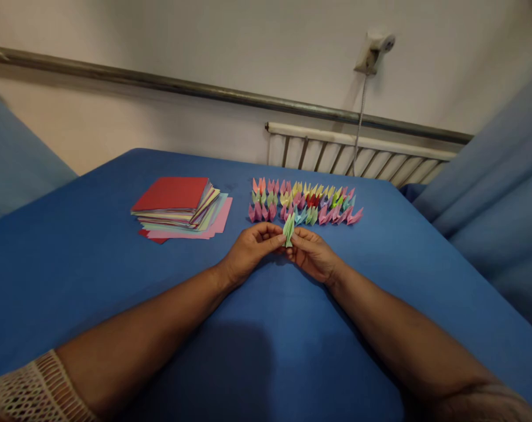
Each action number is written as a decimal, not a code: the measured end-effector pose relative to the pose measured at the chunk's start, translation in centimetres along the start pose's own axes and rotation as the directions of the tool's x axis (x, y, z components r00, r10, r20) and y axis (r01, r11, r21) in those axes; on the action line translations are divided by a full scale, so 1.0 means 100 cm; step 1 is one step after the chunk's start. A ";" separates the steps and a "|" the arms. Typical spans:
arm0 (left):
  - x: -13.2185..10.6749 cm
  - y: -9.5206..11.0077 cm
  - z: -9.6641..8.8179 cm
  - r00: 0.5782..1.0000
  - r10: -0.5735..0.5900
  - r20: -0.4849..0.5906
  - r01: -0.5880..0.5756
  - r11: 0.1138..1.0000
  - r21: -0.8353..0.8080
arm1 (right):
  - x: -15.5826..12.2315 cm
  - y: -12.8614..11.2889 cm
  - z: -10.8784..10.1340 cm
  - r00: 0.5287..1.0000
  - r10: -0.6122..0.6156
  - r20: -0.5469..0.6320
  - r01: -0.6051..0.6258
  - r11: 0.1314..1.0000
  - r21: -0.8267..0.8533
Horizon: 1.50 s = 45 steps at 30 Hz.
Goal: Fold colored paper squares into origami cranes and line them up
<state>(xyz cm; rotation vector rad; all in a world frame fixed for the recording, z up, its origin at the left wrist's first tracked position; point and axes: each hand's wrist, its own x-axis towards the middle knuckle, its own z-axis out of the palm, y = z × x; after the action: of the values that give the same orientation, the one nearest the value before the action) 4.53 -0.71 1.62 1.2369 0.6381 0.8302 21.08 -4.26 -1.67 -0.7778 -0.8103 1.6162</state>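
**A:** Status on the hands?

**B:** Left hand [250, 249] and right hand [312, 253] are together at mid-desk. Both are pinched on one green folded piece [288, 228], fingertips meeting at its lower end. The piece stands upright and pokes out at 12 o'clock from the pinch.

**A:** Which step, by your read?

**B:** Looks like a late crease or final shaping. The piece already has the narrow pointed form of the finished ones. That's my judgement, since the folds themselves are too small to make out.

**A:** What's around it?

**B:** Rows of folded pieces [303, 202] sit at 12 to 1 o'clock from the hands. The green one's tip is just in front of the near row, and I can't tell if it touches. A paper stack [178, 205], red sheet on top, lies at 10 o'clock, well apart. All of it is on the blue desk [116, 275].

**A:** Next move needs what?

**B:** A light two-hand pinch so the creases don't spring open. Any set-down at 12 o'clock needs a clean gap in the near row, or neighbouring pieces could get knocked over.
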 end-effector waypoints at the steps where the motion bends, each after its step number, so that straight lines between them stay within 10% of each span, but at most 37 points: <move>1: 0.000 0.000 0.000 1.000 0.000 0.000 0.000 1.000 0.005 | 0.000 0.000 -0.001 1.000 0.005 0.004 -0.005 1.000 0.006; 23: 0.006 -0.007 -0.002 0.982 0.125 -0.138 -0.081 0.953 0.292 | 0.002 0.009 0.005 0.982 -0.191 -0.006 0.187 0.968 -0.170; 45: 0.007 -0.006 -0.007 0.988 0.018 -0.155 0.008 0.986 0.164 | 0.006 0.012 0.008 0.955 -0.281 -0.091 0.214 0.872 -0.440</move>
<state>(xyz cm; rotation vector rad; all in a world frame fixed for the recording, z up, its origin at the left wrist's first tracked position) 4.45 0.17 0.88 1.3308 0.8439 0.8986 19.69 -3.93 -2.33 -1.0451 -1.1229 1.1443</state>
